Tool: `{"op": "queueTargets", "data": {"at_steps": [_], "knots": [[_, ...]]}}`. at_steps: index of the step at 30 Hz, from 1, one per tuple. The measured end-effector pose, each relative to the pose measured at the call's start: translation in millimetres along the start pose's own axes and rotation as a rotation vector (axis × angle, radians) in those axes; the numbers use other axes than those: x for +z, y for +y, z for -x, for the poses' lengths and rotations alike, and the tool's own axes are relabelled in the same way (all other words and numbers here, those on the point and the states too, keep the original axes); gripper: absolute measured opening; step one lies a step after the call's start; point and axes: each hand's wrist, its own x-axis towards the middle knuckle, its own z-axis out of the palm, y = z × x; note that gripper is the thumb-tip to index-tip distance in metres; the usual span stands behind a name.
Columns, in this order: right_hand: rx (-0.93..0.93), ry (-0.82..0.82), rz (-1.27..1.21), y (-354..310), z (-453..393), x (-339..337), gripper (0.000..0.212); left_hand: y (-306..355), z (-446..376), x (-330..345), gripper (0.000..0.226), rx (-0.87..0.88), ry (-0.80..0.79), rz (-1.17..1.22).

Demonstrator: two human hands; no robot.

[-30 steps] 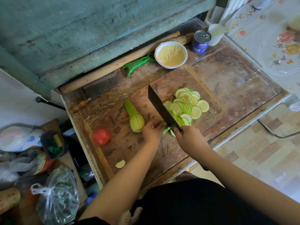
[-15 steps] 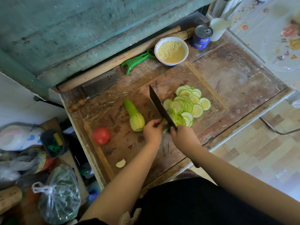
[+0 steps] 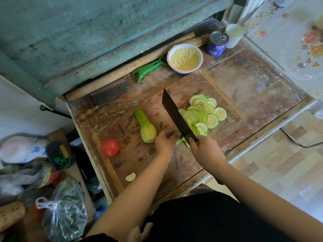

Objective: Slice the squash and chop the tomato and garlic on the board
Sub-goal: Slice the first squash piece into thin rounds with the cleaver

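Observation:
On the worn wooden board [image 3: 139, 159] my right hand [image 3: 206, 151] grips the handle of a dark cleaver [image 3: 176, 117], its blade angled away from me. My left hand [image 3: 165, 142] pinches a small green squash end piece [image 3: 177, 137] against the blade. Beside the blade to the right lies a pile of thin squash slices [image 3: 203, 112]. The other squash half [image 3: 146, 126] lies to the left of my left hand. A red tomato [image 3: 110, 147] sits at the board's left. A pale garlic clove [image 3: 130, 177] lies near the front edge.
A second cleaver [image 3: 106, 96] and a long wooden rolling pin [image 3: 125, 69] lie at the back. A green peeler [image 3: 148, 67], a bowl of yellow meal [image 3: 185, 58], a blue can [image 3: 217, 43] and a white cup [image 3: 233, 34] stand behind. Bags and jars crowd the left floor.
Both hands stay at the squash end piece; the cleaver has shifted slightly as slicing goes on. The view has drifted a little.

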Motion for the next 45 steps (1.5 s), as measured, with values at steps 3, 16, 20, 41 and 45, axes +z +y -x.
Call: {"op": "queueTargets", "data": {"at_steps": [3,16,20,41,45], "knots": [[0.001,0.003,0.009,-0.5,3.2,-0.7,0.037,-1.4,-2.0,-1.3,0.018,-0.007,-0.013,-0.003],[-0.019,0.036,-0.013,1.5,9.0,0.3,0.035,2.7,-0.6,0.0,0.018,-0.036,-0.014,0.08],[-0.013,0.028,-0.005,0.6,8.1,0.9,0.035,3.6,0.2,0.5,0.017,-0.041,-0.006,0.078],[0.072,-0.011,-0.048,1.1,-15.2,17.8,0.036,-1.3,2.1,-4.3,0.032,0.066,-0.066,-0.106],[0.032,0.029,-0.047,1.4,-4.4,8.5,0.036,1.0,1.6,-3.9,0.028,0.01,-0.033,-0.008]]}}
